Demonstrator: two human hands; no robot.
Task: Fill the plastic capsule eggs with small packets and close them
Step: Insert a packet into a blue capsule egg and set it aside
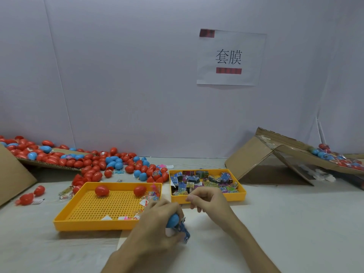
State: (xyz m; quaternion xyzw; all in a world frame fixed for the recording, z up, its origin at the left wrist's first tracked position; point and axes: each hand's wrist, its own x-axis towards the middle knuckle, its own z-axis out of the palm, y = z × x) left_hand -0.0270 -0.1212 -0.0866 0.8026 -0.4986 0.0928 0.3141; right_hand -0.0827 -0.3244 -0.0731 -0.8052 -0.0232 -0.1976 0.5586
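The hands meet low in the middle: the left hand [157, 219] is curled round a blue egg [173, 220], with a blue packet [184, 233] caught between its fingers just under the egg, above the surface [275, 213]. The right hand [205, 200] hangs just beside it with its fingers curled, at the near rim of the right tray [237, 196]; whether it holds anything cannot be told. That yellow tray is heaped with packets [202, 182] printed in blue, green, yellow and purple. The left tray [88, 225], also yellow, has a perforated floor. Two red eggs [101, 191] lie at its far side, well apart from each other, and small scraps [151, 194] of paper and pink bits are strewn along its right and near edges. Behind the trays an egg pile [94, 166], mostly red with some blue, spreads across the surface and up onto a cardboard flap [49, 164] at the left. Two more red ones [39, 190] lie apart near the left edge. At the right a tipped cardboard box [256, 160] props up a flap bearing wrapped eggs [334, 156]. A paper sign [230, 57] reading 套膜 hangs on the wall [118, 75].
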